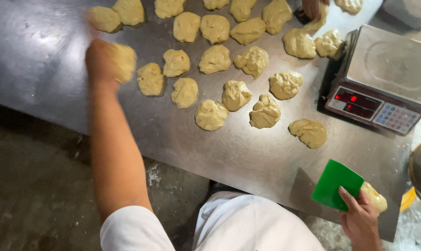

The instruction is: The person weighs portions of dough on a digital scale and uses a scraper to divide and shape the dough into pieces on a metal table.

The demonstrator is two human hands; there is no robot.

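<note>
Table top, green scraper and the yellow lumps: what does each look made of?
Table top: probably stainless steel, brushed grey with soft glare and fine swirl marks. Green scraper in the right hand: likely plastic, thin, flat, evenly coloured and matte. Yellow lumps: soft dough by the look, with irregular folded surfaces; the left hand holds one, blurred.
</note>
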